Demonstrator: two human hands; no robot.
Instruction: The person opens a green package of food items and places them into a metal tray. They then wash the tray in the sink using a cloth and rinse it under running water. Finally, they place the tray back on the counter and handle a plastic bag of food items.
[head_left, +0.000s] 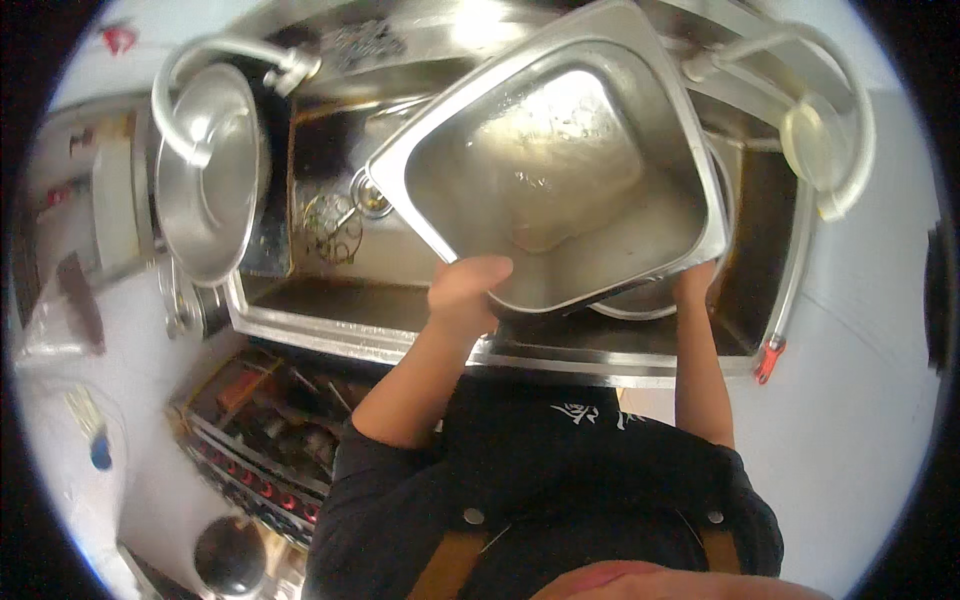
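Observation:
Both hands hold a large rectangular stainless steel pan (600, 247), tilted over a double sink (352, 330). Its inside looks wet and shiny. My left hand (469, 292) grips the near left rim, thumb over the edge. My right hand (694, 281) is at the near right corner, its fingers mostly hidden under the pan. Beneath the pan, a round metal bowl (637, 309) shows partly in the right basin. In the left basin, a drain (371, 193) and a round wire-like strainer (332, 229) are visible.
Curved faucets stand at left (169, 112) and right (862, 120). A large metal bowl (206, 225) leans at the sink's left end. A red-handled tool (769, 361) hangs at the right rim. A stove with red knobs (262, 487) is at lower left.

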